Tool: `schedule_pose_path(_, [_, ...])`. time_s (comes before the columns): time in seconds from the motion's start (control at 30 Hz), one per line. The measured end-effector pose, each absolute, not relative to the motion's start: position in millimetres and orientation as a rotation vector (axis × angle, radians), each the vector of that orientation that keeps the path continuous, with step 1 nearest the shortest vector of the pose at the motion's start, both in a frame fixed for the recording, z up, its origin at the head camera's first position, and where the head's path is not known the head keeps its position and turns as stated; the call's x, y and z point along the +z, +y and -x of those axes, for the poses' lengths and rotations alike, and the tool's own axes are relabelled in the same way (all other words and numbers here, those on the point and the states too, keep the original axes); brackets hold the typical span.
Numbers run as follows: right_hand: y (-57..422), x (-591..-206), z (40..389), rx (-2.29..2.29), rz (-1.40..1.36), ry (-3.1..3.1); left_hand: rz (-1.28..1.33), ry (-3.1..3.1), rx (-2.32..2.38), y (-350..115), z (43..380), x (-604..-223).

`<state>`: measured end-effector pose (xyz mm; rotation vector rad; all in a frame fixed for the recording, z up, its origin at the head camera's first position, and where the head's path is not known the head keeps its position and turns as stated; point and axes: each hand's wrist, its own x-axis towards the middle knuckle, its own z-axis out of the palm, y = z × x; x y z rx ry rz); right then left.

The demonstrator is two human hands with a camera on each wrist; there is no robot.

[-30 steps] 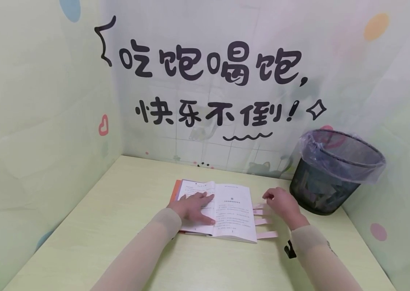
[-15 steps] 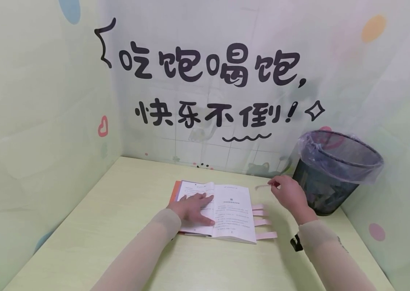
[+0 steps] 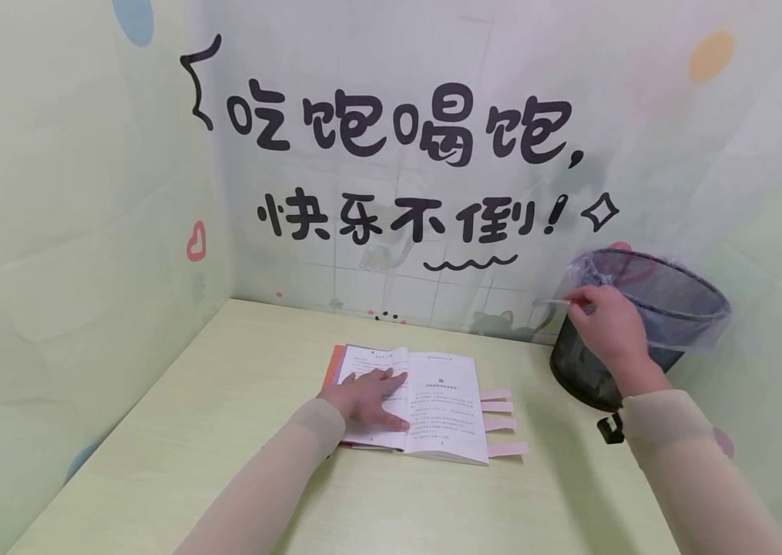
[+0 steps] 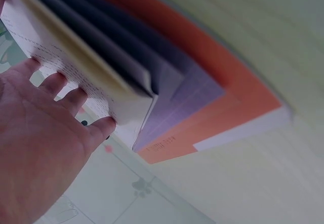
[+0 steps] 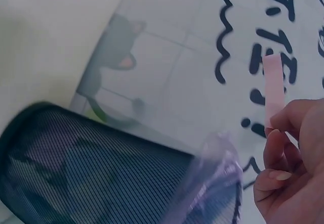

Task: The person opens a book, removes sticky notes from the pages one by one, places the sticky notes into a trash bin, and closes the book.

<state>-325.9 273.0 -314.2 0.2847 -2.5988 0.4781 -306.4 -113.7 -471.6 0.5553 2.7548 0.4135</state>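
Observation:
An open book [image 3: 448,408] lies on the table, with several pink paper strips [image 3: 507,449] sticking out past its right edge. My left hand [image 3: 370,399] rests spread on the left page, fingers extended; the left wrist view shows its fingertips on the printed page, beside the book's orange cover [image 4: 223,77]. My right hand [image 3: 609,324] is raised in front of the mesh trash bin's near rim. Between thumb and forefinger it pinches one pink paper strip [image 5: 274,90], which points away from the bin to the left.
The black mesh trash bin [image 5: 101,163], lined with a clear purplish bag [image 3: 682,330], stands at the table's back right. A printed sheet with large black characters covers the back wall [image 3: 377,277]. Pale walls [image 3: 85,270] rise at both sides of the table [image 3: 176,432].
My right hand has moved up and right from the book's edge to the trash bin, carrying a pink paper strip away. My left hand has stayed on the page.

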Motion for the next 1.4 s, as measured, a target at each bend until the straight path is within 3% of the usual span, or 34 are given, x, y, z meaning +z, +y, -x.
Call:
schedule_pose_path(0.37, [320.5,-277.2,319.8,0.48,-0.049,-2.434,-0.558,2.76,0.399,-115.0,308.9,-476.0])
schedule_pose_path(0.83, [356.0,-274.3,310.4,0.602,0.406,-2.568,-0.569,2.758,0.418,-115.9,309.2,-476.2])
schedule_pose_path(1.13, [322.1,-293.1,313.1,0.633,0.178,-2.508,-0.565,2.758,0.399,-115.3,309.2,-475.4])
schedule_pose_path(1.4, [277.4,-339.4,313.5,0.632,-0.048,-2.552,-0.559,2.754,0.413,-113.9,310.1,-476.6])
